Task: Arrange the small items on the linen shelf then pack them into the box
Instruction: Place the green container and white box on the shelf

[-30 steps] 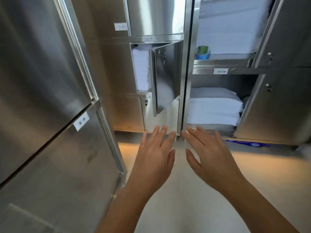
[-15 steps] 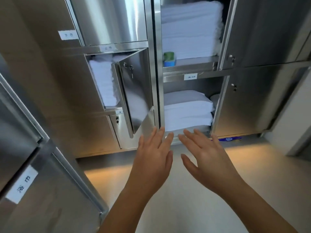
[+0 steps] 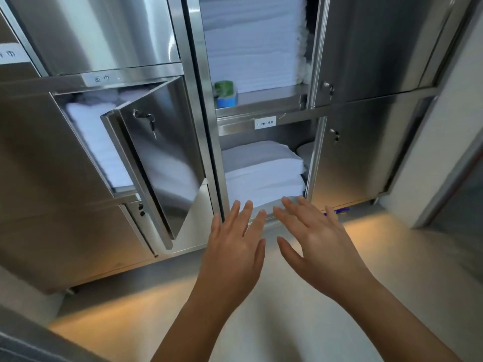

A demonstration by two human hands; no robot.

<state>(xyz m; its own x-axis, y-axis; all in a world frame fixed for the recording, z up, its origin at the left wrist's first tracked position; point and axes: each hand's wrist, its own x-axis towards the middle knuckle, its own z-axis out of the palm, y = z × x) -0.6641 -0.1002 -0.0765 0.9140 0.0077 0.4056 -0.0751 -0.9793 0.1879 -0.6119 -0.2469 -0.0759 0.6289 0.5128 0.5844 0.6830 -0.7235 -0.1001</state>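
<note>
The person's left hand (image 3: 235, 246) and right hand (image 3: 317, 246) are stretched forward, palms down, fingers (image 3: 245, 218) straight and spread, holding nothing, side by side but not touching. The task's thing in view is a small green-topped, blue-based item (image 3: 226, 94). It stands on the upper stainless-steel linen shelf (image 3: 261, 107), at about twelve o'clock from the left hand and well above it, just beside the tall stack of folded white linen (image 3: 253, 43).

The step appears to be the reach toward that shelf. To do it well, the hands would need to rise past the lower compartment, and one of them close round the item without dragging the linen.

At ten o'clock the half-open steel cabinet door (image 3: 156, 158), with a key (image 3: 151, 122) hanging in its lock, juts toward the left arm's path and could be knocked. Folded white and grey bedding (image 3: 261, 173) fills the lower compartment at twelve o'clock, just beyond the hands. No box shows.
</note>
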